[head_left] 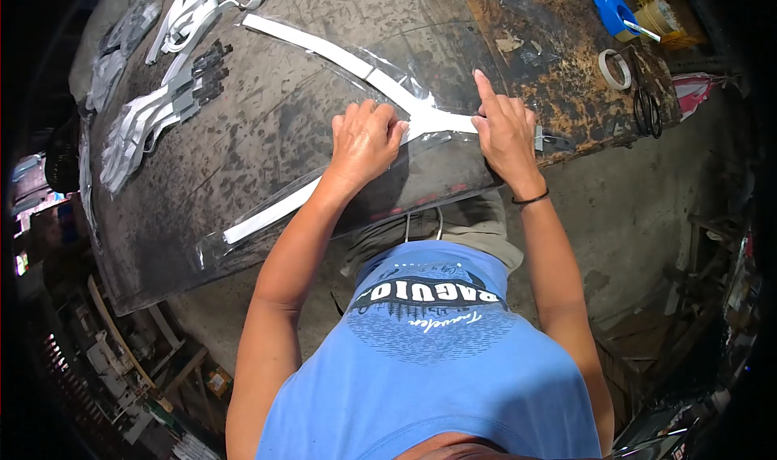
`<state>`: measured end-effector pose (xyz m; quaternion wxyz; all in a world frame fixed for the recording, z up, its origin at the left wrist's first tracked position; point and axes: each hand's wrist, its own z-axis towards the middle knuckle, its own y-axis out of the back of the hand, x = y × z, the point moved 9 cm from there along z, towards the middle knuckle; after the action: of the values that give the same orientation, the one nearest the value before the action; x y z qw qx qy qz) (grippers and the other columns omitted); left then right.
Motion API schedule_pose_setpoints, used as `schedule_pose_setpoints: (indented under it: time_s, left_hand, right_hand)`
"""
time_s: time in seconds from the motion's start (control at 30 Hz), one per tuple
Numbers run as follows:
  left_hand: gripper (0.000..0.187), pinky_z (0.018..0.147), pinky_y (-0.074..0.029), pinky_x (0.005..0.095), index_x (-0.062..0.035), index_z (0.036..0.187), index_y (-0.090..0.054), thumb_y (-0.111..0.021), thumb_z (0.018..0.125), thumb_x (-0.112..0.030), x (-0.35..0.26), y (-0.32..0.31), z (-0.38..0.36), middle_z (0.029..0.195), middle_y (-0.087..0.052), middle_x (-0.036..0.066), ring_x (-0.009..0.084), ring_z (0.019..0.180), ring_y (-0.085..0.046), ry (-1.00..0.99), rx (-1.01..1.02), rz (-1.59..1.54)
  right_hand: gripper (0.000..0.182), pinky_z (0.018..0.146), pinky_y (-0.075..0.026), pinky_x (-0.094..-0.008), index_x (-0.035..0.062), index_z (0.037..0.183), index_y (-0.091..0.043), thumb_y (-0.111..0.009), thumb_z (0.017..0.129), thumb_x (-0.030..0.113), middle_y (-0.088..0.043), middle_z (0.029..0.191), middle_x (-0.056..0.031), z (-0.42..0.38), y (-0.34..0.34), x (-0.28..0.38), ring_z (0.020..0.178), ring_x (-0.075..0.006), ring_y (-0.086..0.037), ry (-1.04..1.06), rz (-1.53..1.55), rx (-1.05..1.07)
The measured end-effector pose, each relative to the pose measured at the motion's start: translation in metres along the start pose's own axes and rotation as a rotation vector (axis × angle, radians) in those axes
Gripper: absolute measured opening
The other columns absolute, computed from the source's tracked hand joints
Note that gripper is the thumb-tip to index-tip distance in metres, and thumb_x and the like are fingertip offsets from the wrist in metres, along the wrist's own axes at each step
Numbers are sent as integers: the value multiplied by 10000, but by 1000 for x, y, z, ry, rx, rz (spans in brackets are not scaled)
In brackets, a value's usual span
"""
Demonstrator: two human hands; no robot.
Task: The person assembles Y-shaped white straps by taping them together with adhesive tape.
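A white strap (pixel 441 122) in clear plastic wrapping (pixel 372 57) lies in a Y shape on the worktable. One arm of it runs to the far left, and another runs under my left forearm toward the table's near edge. My left hand (pixel 364 142) is closed, its thumb side at the strap's fork, pinching the edge there. At the narrow end, my right hand (pixel 506 129) has its thumb on the strap, the index finger stretched out and the other fingers curled over it. A grey end piece (pixel 554 142) sticks out past my right hand; its details are too small to tell.
Bundled white straps with grey and black ends (pixel 170 100) lie on the worktable (pixel 283 120) at left, with more loose white straps (pixel 198 10) behind. At the right are a blue tape dispenser (pixel 611 8), a tape roll (pixel 615 70) and dark loops (pixel 647 112).
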<state>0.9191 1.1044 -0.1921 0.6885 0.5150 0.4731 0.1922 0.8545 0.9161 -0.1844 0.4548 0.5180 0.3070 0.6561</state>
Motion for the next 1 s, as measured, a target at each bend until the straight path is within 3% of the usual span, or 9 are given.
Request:
schedule_pose_setpoints:
  time_s: [0.27, 0.47, 0.73, 0.97, 1.0]
  left_hand:
    - [201, 765, -347, 419, -84, 818, -616, -647, 866, -277, -1, 2, -2, 819, -559, 79, 289, 849, -521, -22, -77, -25]
    - [202, 767, -344, 416, -85, 807, -610, -649, 865, -275, -2, 3, -4, 803, -554, 74, 282, 833, -517, -29, -132, -24]
    - [185, 769, -346, 414, -93, 794, -610, -672, 851, -258, -1, 1, -6, 803, -557, 62, 275, 832, -516, -41, -176, -15]
    - [188, 754, -338, 415, -99, 789, -601, -681, 843, -261, -3, 1, -6, 799, -544, 65, 275, 818, -506, -70, -191, 6]
    - [188, 754, -338, 415, -99, 789, -601, -681, 843, -261, -5, 3, -6, 799, -544, 65, 275, 818, -506, -73, -189, 6]
  right_hand:
    - [792, 806, -380, -392, 170, 1487, -370, -735, 785, 147, -548, 919, -44, 2, 3, 3, 891, -247, -503, 27, 38, 22]
    - [784, 770, -466, -419, 168, 1469, -387, -746, 772, 156, -555, 935, -78, 11, -1, 1, 873, -292, -530, 30, 72, 124]
    - [681, 779, -482, -426, 149, 1407, -471, -729, 776, 123, -639, 860, -77, 19, -3, -6, 838, -295, -574, -151, 192, 218]
    - [673, 809, -465, -409, 147, 1411, -469, -706, 783, 93, -641, 876, -74, 18, -12, 0, 845, -287, -572, -120, 169, 158]
    - [671, 827, -453, -406, 134, 1412, -468, -696, 783, 74, -636, 872, -70, 18, -3, 6, 860, -284, -568, -72, 95, 77]
